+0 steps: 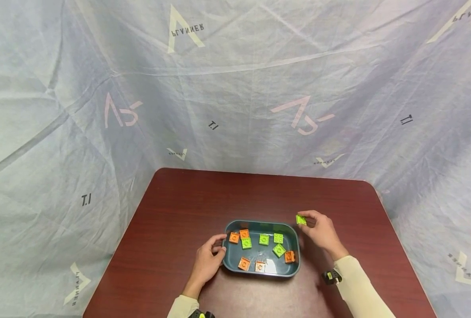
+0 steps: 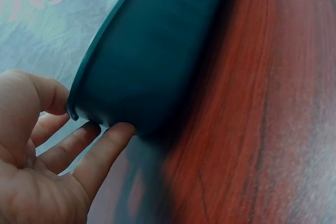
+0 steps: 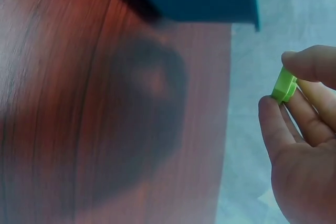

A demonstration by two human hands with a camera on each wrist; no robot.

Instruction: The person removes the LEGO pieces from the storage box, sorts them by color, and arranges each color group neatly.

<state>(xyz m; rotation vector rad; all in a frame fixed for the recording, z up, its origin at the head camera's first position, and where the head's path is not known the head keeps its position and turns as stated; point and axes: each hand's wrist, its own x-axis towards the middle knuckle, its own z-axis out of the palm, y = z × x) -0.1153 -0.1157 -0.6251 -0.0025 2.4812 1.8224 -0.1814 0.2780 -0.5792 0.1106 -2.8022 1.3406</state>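
A dark teal tray (image 1: 259, 274) with rounded corners sits on the table, holding several orange toy bricks (image 1: 244, 263) and several green toy bricks (image 1: 264, 239). My left hand (image 1: 208, 261) grips the tray's left end. In the left wrist view, a finger of that hand (image 2: 58, 145) hooks at the rim while others touch the outer wall. Beyond the tray's right end, my right hand (image 1: 319, 230) pinches one green toy brick (image 1: 301, 220) between thumb and fingertips. The right wrist view shows this brick (image 3: 284, 84) edge-on, held off the tabletop.
The reddish-brown wooden table (image 1: 203, 194) extends around the tray on all sides. Hanging grey sheets (image 1: 235, 110) printed with letters and logos enclose the table at the back and sides.
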